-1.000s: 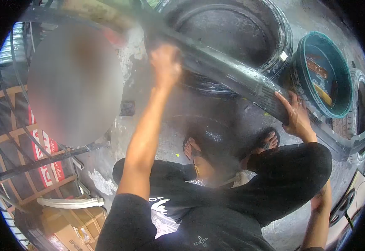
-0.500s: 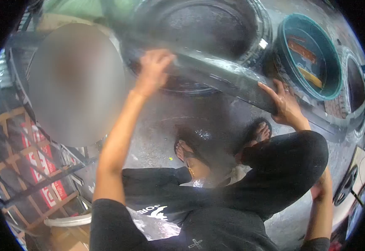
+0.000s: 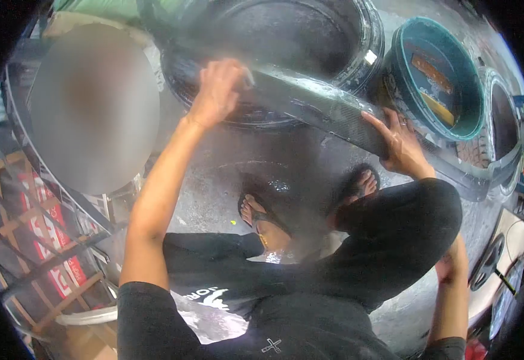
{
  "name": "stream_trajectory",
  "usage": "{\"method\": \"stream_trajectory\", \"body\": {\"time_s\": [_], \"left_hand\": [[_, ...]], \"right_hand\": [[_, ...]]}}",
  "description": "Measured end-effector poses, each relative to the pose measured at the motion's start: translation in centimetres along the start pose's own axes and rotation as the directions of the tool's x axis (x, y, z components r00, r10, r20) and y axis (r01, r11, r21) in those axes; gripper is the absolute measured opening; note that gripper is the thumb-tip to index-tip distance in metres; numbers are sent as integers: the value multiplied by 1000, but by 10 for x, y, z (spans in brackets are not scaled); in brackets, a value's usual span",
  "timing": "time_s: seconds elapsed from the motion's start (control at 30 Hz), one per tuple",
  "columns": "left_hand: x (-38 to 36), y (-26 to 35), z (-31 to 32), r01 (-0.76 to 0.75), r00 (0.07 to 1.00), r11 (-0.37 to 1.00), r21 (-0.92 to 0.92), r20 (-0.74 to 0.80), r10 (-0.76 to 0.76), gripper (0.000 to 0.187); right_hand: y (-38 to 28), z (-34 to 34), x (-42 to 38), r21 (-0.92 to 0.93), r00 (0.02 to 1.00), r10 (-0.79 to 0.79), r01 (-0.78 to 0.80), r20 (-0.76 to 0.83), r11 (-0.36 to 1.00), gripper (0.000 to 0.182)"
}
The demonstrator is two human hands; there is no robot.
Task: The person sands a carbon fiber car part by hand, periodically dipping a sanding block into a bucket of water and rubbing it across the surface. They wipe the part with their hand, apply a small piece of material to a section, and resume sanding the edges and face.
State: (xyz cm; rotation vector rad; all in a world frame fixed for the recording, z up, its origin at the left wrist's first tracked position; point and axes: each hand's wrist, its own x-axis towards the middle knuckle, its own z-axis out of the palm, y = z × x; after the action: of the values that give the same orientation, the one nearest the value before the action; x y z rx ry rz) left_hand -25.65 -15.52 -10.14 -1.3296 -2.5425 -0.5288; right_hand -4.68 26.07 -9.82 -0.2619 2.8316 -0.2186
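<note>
A long, wet black panel [image 3: 328, 111] with a fine woven pattern slants across the view, over the near rim of a large black tub [image 3: 367, 66]. My right hand [image 3: 403, 144] grips its near edge, fingers spread along the surface. My left hand [image 3: 218, 90] is closed at the panel's left end, its fingers curled down and slightly blurred. A thin pale edge shows by those fingertips, but what they hold is too blurred to name.
At the right stands a teal basin [image 3: 481, 114] with a brown strip [image 3: 433, 73] and a yellowish piece [image 3: 439, 109] inside. A tire [image 3: 475, 150] lies beyond it. Another person, blurred, is at the left, near a metal grille [image 3: 45, 270]. My feet are on the wet floor [image 3: 214, 198].
My left hand has shifted slightly at the panel's left end. My right hand keeps its hold on the panel. The whole view has moved a little.
</note>
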Motion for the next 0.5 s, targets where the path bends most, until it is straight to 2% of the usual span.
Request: {"method": "stream_trajectory", "body": {"time_s": [0.07, 0.13, 0.2, 0.27, 0.33, 0.37, 0.4, 0.43, 0.47, 0.5], "left_hand": [[-14, -17, -14, 277, 952, 952, 129, -172, -253, 38], [-53, -50, -34, 481, 829, 876, -30, -308, -466, 35], [-78, -18, -74, 603, 716, 779, -171, -315, -623, 42], [-99, 37, -112, 660, 702, 730, -179, -200, -683, 46], [-112, 86, -133, 741, 635, 639, -204, -94, -767, 47], [-121, 105, -133, 745, 628, 635, -205, -106, -771, 47], [-128, 124, -130, 760, 592, 585, -283, -72, -803, 46], [-132, 136, -125, 768, 556, 529, -361, -34, -831, 46], [-135, 141, -117, 770, 546, 520, -368, -41, -837, 46], [-138, 144, -106, 767, 556, 518, -379, -8, -831, 46]], "right_hand": [[4, 3, -2, 17, 1000, -27, 27, -1, 999, 133], [4, -5, -5, 20, 999, -43, 43, 17, 999, 133], [7, -12, -7, 73, 993, -119, 119, 2, 990, 127], [10, -30, -11, 223, 981, -193, 196, -39, 955, 117], [11, -60, -11, 370, 966, -250, 257, -69, 893, 102], [14, -75, -7, 461, 948, -278, 319, -156, 828, 84], [15, -91, -7, 430, 940, -224, 319, -258, 845, 67], [28, -97, 0, 529, 938, -82, 260, -336, 808, 49], [41, -100, 12, 700, 939, 139, 131, -316, 702, 39], [71, -99, 29, 654, 949, 179, 36, -259, 756, 36]]}}
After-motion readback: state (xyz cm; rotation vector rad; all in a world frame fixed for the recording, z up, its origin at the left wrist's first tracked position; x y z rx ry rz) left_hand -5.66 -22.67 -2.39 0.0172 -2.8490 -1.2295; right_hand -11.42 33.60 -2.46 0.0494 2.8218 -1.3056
